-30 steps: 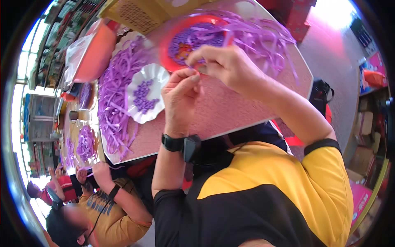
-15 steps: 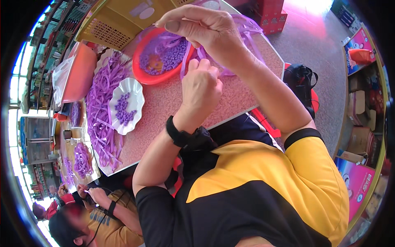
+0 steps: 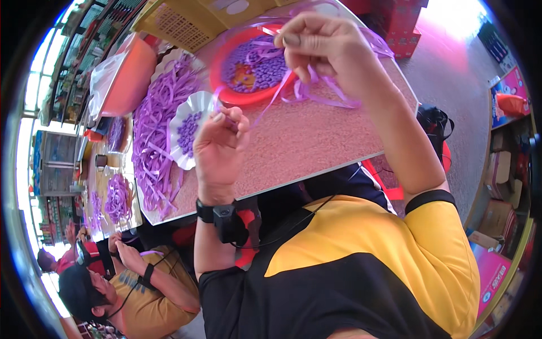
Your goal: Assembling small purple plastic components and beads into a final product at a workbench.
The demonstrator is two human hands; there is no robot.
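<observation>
My left hand, wearing a black wrist strap with a small device, is closed on a purple ribbon in front of the white scalloped dish. My right hand pinches a pale purple strip above the far edge of a red basin. Small purple pieces and loose ribbon lie in the basin; they look like folded stars, but their exact shape is too small to tell. Similar pieces sit in the dish, partly hidden by my left hand. A slack ribbon hangs between my hands.
A heap of purple ribbons covers the table's left side. A yellow crate stands at the back, beside a red tub with plastic film. The pink tabletop ends near my body. At lower left another person handles ribbon.
My hands have moved apart: the left went left and down to the dish, the right slightly rightward. A ribbon now spans between them. The whole view has shifted slightly.
</observation>
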